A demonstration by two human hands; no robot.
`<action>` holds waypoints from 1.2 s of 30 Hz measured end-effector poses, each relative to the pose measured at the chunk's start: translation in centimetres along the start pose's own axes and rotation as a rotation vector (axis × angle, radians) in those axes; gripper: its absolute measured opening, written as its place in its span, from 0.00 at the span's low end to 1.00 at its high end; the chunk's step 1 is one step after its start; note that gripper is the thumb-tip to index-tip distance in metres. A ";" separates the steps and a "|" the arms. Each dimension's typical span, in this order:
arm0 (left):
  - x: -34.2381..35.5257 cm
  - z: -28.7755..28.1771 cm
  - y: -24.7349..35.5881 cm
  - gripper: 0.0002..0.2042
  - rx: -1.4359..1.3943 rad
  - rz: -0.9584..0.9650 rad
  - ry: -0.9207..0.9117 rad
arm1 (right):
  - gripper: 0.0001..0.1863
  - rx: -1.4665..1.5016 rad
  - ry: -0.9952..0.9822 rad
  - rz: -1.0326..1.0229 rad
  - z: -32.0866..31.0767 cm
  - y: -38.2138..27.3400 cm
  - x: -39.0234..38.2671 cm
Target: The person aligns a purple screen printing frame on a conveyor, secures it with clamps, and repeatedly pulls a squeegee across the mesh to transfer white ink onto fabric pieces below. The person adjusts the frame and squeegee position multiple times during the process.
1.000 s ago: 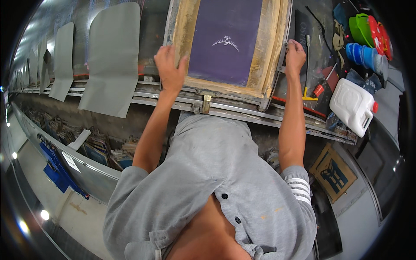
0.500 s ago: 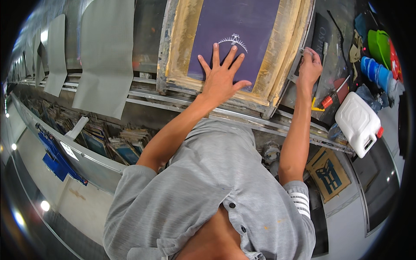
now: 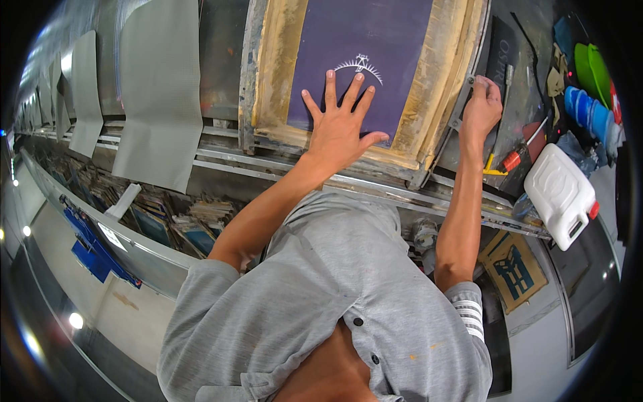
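1. At ten o'clock, a grey sheet (image 3: pixel 161 87) is hanging slack, looking limp and light.
2. At twelve, the left hand (image 3: pixel 337 134), fingers wide apart, is lying flat on the purple screen (image 3: pixel 362 37), which is probably staying taut but proving delicate under sharp pressure.
3. Between twelve and one, the yellowed frame (image 3: pixel 439 100) is surrounding that screen, seemingly stiff; its outer edges are offering the safest hold.
4. At two, the right hand (image 3: pixel 483 114) is holding its fingertips bunched beside a metal strip (image 3: pixel 462 104); whether they are gripping anything cannot be told.

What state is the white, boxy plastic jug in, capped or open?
Capped: a red plastic cap covers the mouth of the white jug. How tightly it sits, I cannot tell.
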State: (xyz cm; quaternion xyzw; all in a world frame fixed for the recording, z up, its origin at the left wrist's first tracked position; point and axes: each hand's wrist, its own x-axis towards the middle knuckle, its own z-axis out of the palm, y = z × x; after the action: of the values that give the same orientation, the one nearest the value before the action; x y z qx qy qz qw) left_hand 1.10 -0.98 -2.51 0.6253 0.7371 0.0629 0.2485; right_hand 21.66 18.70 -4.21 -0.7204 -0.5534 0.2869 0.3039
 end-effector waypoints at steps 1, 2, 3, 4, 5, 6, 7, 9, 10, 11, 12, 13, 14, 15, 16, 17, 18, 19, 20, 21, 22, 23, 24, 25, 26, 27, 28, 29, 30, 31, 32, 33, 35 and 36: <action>0.0 -0.1 0.0 0.48 0.015 0.004 -0.010 | 0.15 -0.034 0.011 -0.015 0.0 -0.4 -0.2; 0.1 -0.3 0.0 0.48 0.024 0.004 -0.028 | 0.15 -0.055 0.017 -0.005 0.0 -0.6 -0.3; 0.2 -0.6 0.1 0.49 0.033 0.002 -0.045 | 0.15 -0.076 0.022 0.004 0.0 -0.8 -0.4; 0.3 -0.9 0.3 0.49 0.043 0.000 -0.063 | 0.15 -0.097 0.026 0.013 -0.1 -1.0 -0.4; 0.3 -1.0 0.3 0.49 0.049 0.006 -0.063 | 0.16 -0.125 0.007 0.052 -0.2 -1.0 -0.6; 0.4 -1.0 0.4 0.49 0.056 0.012 -0.064 | 0.16 -0.116 0.030 0.011 -0.2 -1.0 -0.5; 0.4 -1.1 0.5 0.50 0.062 0.017 -0.065 | 0.16 -0.107 0.052 -0.030 -0.1 -0.9 -0.5; 0.4 -1.0 0.4 0.50 0.058 0.010 -0.069 | 0.16 -0.111 0.060 -0.030 0.1 -1.1 -0.5; 0.4 -1.1 0.4 0.50 0.055 0.007 -0.071 | 0.16 -0.120 0.047 0.011 0.0 -1.5 -0.7; 0.4 -1.0 0.3 0.50 0.042 0.010 -0.079 | 0.16 -0.135 0.034 0.053 0.0 -1.6 -0.8; 0.4 -1.1 0.2 0.50 0.030 0.012 -0.086 | 0.16 -0.131 0.047 0.026 0.0 -1.5 -0.8; 0.4 -1.2 0.0 0.50 0.017 0.014 -0.094 | 0.16 -0.128 0.061 -0.003 0.0 -1.5 -0.7; 0.1 -1.4 -0.3 0.50 0.020 0.049 -0.116 | 0.16 -0.124 0.069 -0.032 0.0 -1.4 -0.7; -0.3 -1.6 -0.8 0.50 0.022 0.085 -0.137 | 0.16 -0.128 0.070 -0.027 0.0 -1.3 -0.7; -0.5 -1.7 -1.0 0.50 0.024 0.120 -0.158 | 0.16 -0.131 0.072 -0.022 0.0 -1.2 -0.7; -0.5 -1.9 -1.1 0.50 0.032 0.124 -0.168 | 0.16 -0.133 0.076 -0.017 0.0 -1.3 -0.8; -0.4 -2.1 -1.1 0.51 0.039 0.127 -0.178 | 0.16 -0.128 0.067 -0.005 0.0 -1.3 -0.8; -0.4 -2.3 -1.2 0.51 0.047 0.130 -0.188 | 0.16 -0.124 0.058 0.007 0.0 -1.3 -0.7; -0.2 -2.4 -1.1 0.52 0.053 0.122 -0.194 | 0.16 -0.119 0.058 0.016 0.0 -1.4 -0.6; -0.2 -2.4 -0.9 0.52 0.059 0.112 -0.201 | 0.16 -0.111 0.064 0.014 0.0 -1.4 -0.6; -0.1 -2.5 -0.9 0.53 0.065 0.102 -0.207 | 0.15 -0.102 0.068 0.012 0.1 -1.4 -0.7; 0.0 -2.5 -0.9 0.53 0.063 0.099 -0.205 | 0.15 -0.093 0.068 0.008 0.2 -1.2 -0.6; 0.1 -2.5 -1.0 0.54 0.061 0.094 -0.203 | 0.15 -0.080 0.068 0.017 0.1 -1.0 -0.6; 0.1 -2.5 -1.0 0.54 0.058 0.088 -0.200 | 0.14 -0.066 0.067 0.026 -0.1 -0.8 -0.6; 0.1 -2.6 -1.0 0.55 0.061 0.090 -0.207 | 0.14 -0.049 0.066 0.038 0.0 -0.6 -0.7; 0.2 -2.7 -0.9 0.55 0.064 0.091 -0.213 | 0.13 -0.051 0.070 0.025 0.0 -0.6 -0.7; 0.2 -2.7 -0.8 0.55 0.066 0.092 -0.220 | 0.13 -0.053 0.074 0.012 0.1 -0.7 -0.6; 0.1 -2.6 -0.9 0.55 0.056 0.087 -0.212 | 0.13 -0.053 0.076 0.000 0.2 -0.7 -0.7; 0.0 -2.4 -1.1 0.54 0.046 0.082 -0.204 | 0.13 -0.039 0.079 0.004 0.2 -0.8 -0.7; -0.1 -2.2 -1.2 0.54 0.036 0.076 -0.195 | 0.13 -0.025 0.081 0.008 0.2 -0.8 -0.7; -0.1 -2.2 -1.1 0.54 0.036 0.046 -0.199 | 0.13 -0.007 0.084 0.009 0.3 -0.8 -0.6; -0.1 -2.2 -0.9 0.53 0.036 0.016 -0.203 | 0.13 0.012 0.083 0.012 0.3 -0.6 -0.6; -0.1 -2.1 -0.6 0.53 0.031 -0.018 -0.203 | 0.14 -0.010 0.082 0.022 0.3 -0.9 -0.8; -0.1 -2.0 -0.6 0.52 0.025 -0.022 -0.199 | 0.14 -0.023 0.083 0.027 0.2 -1.0 -0.8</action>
State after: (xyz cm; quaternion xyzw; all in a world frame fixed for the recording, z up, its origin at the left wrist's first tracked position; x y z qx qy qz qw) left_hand -0.30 -0.75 -1.02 0.6234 0.7162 -0.0116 0.3136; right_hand 20.70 18.11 -3.55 -0.7426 -0.5338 0.2544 0.3145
